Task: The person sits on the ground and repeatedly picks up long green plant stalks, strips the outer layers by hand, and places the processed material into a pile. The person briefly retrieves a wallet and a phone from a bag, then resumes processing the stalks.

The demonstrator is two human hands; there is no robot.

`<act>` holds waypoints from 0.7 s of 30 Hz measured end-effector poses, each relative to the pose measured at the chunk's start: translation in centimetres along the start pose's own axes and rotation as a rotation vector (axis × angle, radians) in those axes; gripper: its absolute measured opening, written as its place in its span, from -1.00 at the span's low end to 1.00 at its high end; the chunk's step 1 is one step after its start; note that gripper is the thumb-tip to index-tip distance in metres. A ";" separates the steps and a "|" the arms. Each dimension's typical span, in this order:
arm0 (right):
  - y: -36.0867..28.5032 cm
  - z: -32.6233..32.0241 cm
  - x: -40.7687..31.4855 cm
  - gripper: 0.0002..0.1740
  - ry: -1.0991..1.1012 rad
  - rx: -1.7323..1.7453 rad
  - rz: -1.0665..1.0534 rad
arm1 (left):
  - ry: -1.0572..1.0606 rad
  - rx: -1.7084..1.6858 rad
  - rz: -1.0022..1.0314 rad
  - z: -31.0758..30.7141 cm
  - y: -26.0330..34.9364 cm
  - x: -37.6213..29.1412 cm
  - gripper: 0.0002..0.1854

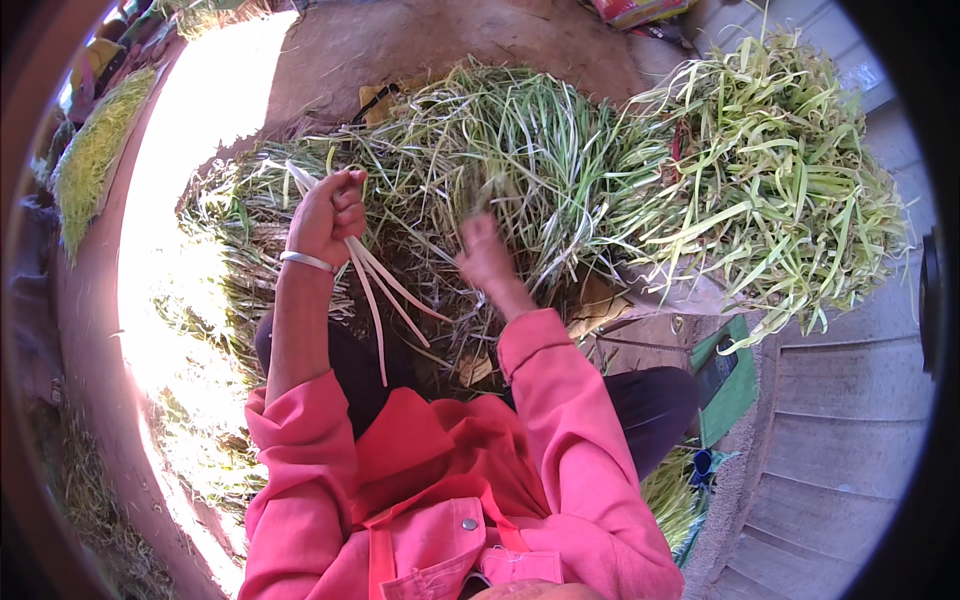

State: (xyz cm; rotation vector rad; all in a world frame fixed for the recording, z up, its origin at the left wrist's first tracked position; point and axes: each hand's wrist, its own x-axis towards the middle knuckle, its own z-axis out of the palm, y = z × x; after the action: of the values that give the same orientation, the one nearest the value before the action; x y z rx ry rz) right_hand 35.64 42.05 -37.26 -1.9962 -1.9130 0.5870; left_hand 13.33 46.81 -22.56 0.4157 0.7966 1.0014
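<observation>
My left hand [330, 217], with a pale bangle at the wrist, is closed around a few long white plant stalks [377, 277]. Their ends fan out below the fist towards my lap, and other ends poke out above it. My right hand [486, 251] is blurred, over the near edge of a wide heap of green and white leafy stalks [517, 150]. Whether its fingers hold any of them cannot be made out. Loose, dry-looking scraps [457, 330] lie between my arms, in front of the red apron [465, 450].
A tall pile of flat green leaves [787, 180] rises at the right, beside a ridged grey surface [840, 450]. More stalks lie in bright sunlight [195, 360] at the left. A green bag [731, 390] is near my right knee. Further greens [101, 157] are at the far left.
</observation>
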 end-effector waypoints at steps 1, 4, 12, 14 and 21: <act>-1.1 1.4 -0.3 -0.42 -0.304 -0.056 -0.010 | 0.013 -0.002 -0.008 0.0 0.0 0.1 -0.80; -3.3 4.1 -3.4 -0.48 -0.575 0.211 -0.370 | 0.006 0.016 -0.002 -0.2 0.0 0.1 -0.80; 4.1 -6.2 -4.3 -0.72 0.808 0.780 0.256 | -0.014 -0.014 -0.026 -0.2 0.2 0.3 -0.84; 6.6 -7.2 -5.3 -0.59 1.005 0.828 0.365 | -0.014 -0.008 -0.031 0.0 -0.1 0.3 -0.83; 2.5 -1.1 -5.6 -0.75 0.230 0.634 0.053 | -0.023 0.016 -0.023 0.5 -0.6 0.6 -0.83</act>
State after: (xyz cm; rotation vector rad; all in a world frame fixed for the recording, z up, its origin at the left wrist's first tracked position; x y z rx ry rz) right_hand 38.27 36.40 -37.13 -1.6171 -1.3215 0.8133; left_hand 14.28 47.00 -22.85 0.4303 0.7871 0.9675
